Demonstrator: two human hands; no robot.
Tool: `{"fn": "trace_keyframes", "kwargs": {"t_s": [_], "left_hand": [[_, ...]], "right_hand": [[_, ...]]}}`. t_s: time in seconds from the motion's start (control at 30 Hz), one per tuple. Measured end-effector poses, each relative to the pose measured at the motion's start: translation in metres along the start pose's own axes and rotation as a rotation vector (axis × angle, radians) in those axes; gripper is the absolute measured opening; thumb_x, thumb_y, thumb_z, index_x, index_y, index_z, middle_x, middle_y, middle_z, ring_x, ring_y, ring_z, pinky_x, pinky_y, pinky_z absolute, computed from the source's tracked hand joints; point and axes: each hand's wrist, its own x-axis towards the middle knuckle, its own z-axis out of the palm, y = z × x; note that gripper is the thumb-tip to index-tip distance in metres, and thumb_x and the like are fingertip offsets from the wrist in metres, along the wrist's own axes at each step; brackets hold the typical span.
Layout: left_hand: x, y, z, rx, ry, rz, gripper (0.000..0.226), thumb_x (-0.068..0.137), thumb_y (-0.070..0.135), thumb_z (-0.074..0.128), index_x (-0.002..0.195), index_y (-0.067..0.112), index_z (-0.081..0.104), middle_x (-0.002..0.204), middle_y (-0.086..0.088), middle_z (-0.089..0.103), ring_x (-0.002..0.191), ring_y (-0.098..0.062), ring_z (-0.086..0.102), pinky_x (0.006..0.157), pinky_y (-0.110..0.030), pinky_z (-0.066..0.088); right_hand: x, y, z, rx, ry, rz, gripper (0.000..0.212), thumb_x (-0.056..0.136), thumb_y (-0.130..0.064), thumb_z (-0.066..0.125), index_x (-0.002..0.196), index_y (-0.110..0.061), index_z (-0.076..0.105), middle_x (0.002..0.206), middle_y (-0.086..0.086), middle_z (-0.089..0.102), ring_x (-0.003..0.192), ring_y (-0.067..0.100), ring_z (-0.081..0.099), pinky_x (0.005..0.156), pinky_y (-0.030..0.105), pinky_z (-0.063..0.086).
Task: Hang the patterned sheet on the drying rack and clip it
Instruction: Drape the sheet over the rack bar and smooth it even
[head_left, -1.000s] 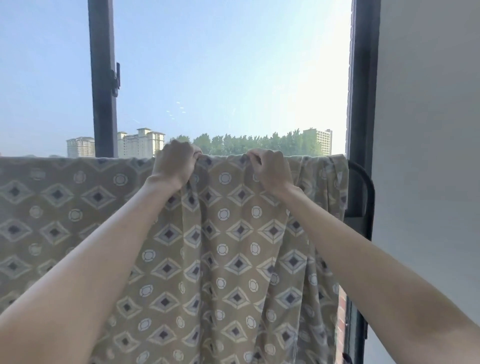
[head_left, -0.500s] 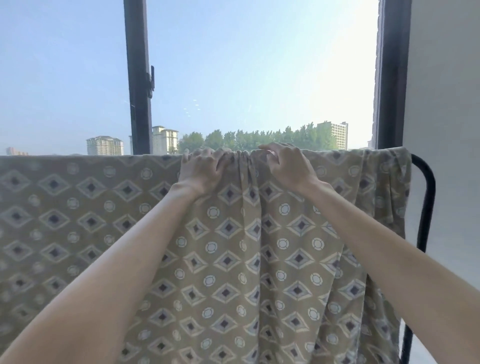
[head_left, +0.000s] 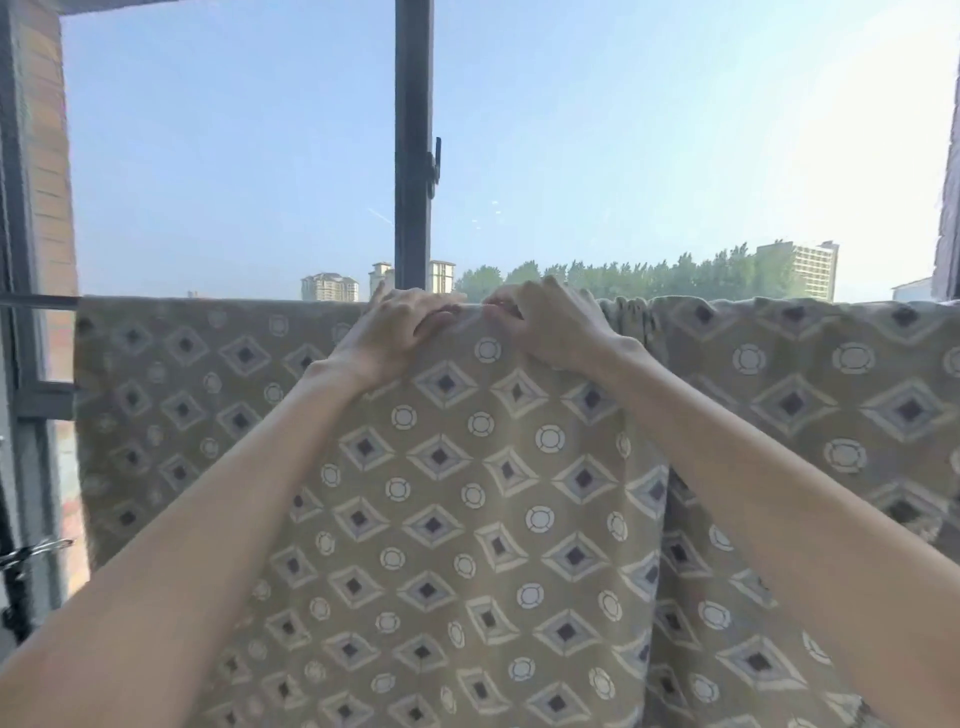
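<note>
The patterned sheet (head_left: 467, 493), tan with diamonds and circles, hangs over the top bar of the drying rack (head_left: 36, 301), whose bare end shows at the left. My left hand (head_left: 400, 332) and my right hand (head_left: 550, 327) sit side by side on the top fold, fingers curled over the cloth along the bar. To the right of my right hand the sheet is bunched into pleats (head_left: 628, 317). The sheet covers the rest of the bar.
A window with a dark centre post (head_left: 413, 156) and handle stands behind the rack. A brick wall and window frame (head_left: 31, 208) are at the left. A metal clip (head_left: 31, 551) shows at the lower left edge.
My view has swung left along the rack, and both hands have slid left along the top fold. The rack's curved right end is out of view; its bare left end has come in.
</note>
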Motion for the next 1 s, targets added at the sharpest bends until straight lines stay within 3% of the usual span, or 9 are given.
{"fn": "trace_keyframes", "kwargs": {"t_s": [0.07,0.13,0.27,0.37,0.47,0.57,0.7,0.83,1.0], "left_hand": [[-0.006,-0.010,-0.008,-0.044,0.009,-0.005,0.045,0.096,0.045,0.033,0.132,0.026,0.052,0.124,-0.003,0.060,0.115,-0.019,0.052,0.106,-0.042,0.036],[-0.009,-0.020,-0.014,-0.023,0.037,0.014,0.037,0.099,0.035,0.039,0.129,0.022,0.056,0.123,-0.003,0.062,0.113,-0.020,0.057,0.099,-0.038,0.045],[-0.005,-0.033,-0.018,0.039,0.117,0.071,0.029,0.099,0.019,0.044,0.118,0.010,0.064,0.111,-0.007,0.068,0.097,-0.021,0.065,0.091,-0.028,0.050],[-0.003,-0.043,-0.024,0.035,0.171,0.114,0.026,0.097,0.018,0.048,0.110,0.006,0.067,0.099,-0.009,0.071,0.085,-0.021,0.067,0.083,-0.027,0.052],[-0.005,-0.057,-0.031,0.072,0.198,0.121,0.026,0.098,0.019,0.048,0.105,0.006,0.070,0.087,-0.006,0.072,0.068,-0.018,0.064,0.074,-0.026,0.053],[-0.010,-0.075,-0.040,0.118,0.184,0.084,0.029,0.099,0.019,0.045,0.108,0.004,0.068,0.075,-0.005,0.066,0.048,-0.005,0.043,0.057,-0.019,0.040],[-0.015,-0.108,-0.054,0.089,0.164,0.058,0.032,0.100,0.022,0.043,0.109,0.004,0.067,0.074,-0.008,0.066,0.047,-0.007,0.041,0.062,-0.024,0.044],[-0.021,-0.137,-0.063,0.101,0.158,0.042,0.033,0.100,0.021,0.042,0.100,0.000,0.068,0.055,0.008,0.044,0.045,-0.003,0.038,0.060,-0.027,0.046],[-0.025,-0.178,-0.067,0.017,0.147,0.019,0.030,0.100,0.028,0.040,0.103,0.012,0.066,0.079,-0.003,0.067,0.063,-0.018,0.059,0.063,-0.035,0.053]], "right_hand": [[0.004,-0.008,0.006,-0.012,0.016,-0.001,0.031,0.099,-0.032,0.043,0.076,-0.029,0.063,0.058,-0.014,0.046,0.046,0.000,0.039,0.053,0.022,0.033],[0.009,-0.012,0.009,0.019,0.004,-0.012,0.042,0.099,-0.027,0.045,0.057,-0.032,0.043,0.052,-0.015,0.040,0.043,0.001,0.038,0.047,0.019,0.028],[0.018,-0.022,0.015,0.112,0.002,-0.038,0.049,0.098,-0.020,0.050,0.052,-0.031,0.038,0.044,-0.014,0.036,0.037,0.001,0.034,0.042,0.017,0.028],[0.029,-0.032,0.024,0.081,0.018,-0.021,0.041,0.098,-0.020,0.050,0.057,-0.028,0.047,0.047,-0.016,0.041,0.039,0.002,0.036,0.042,0.016,0.028],[0.040,-0.046,0.040,0.022,0.061,0.005,0.036,0.097,-0.021,0.050,0.064,-0.017,0.063,0.058,-0.003,0.058,0.047,0.011,0.048,0.049,0.023,0.037],[0.052,-0.068,0.056,-0.010,0.110,0.034,0.028,0.097,-0.022,0.050,0.084,-0.009,0.071,0.073,0.003,0.066,0.059,0.019,0.056,0.058,0.030,0.046],[0.068,-0.099,0.074,-0.011,0.113,0.084,0.026,0.098,-0.024,0.047,0.095,-0.013,0.070,0.076,-0.002,0.061,0.066,0.021,0.058,0.062,0.034,0.051],[0.080,-0.121,0.092,-0.007,0.112,0.135,0.027,0.100,-0.026,0.044,0.096,-0.013,0.067,0.072,-0.001,0.062,0.059,0.017,0.055,0.060,0.029,0.045],[0.095,-0.141,0.111,-0.095,0.117,0.156,0.032,0.102,-0.029,0.035,0.097,-0.014,0.063,0.074,-0.003,0.060,0.063,0.019,0.057,0.062,0.027,0.036]]}}
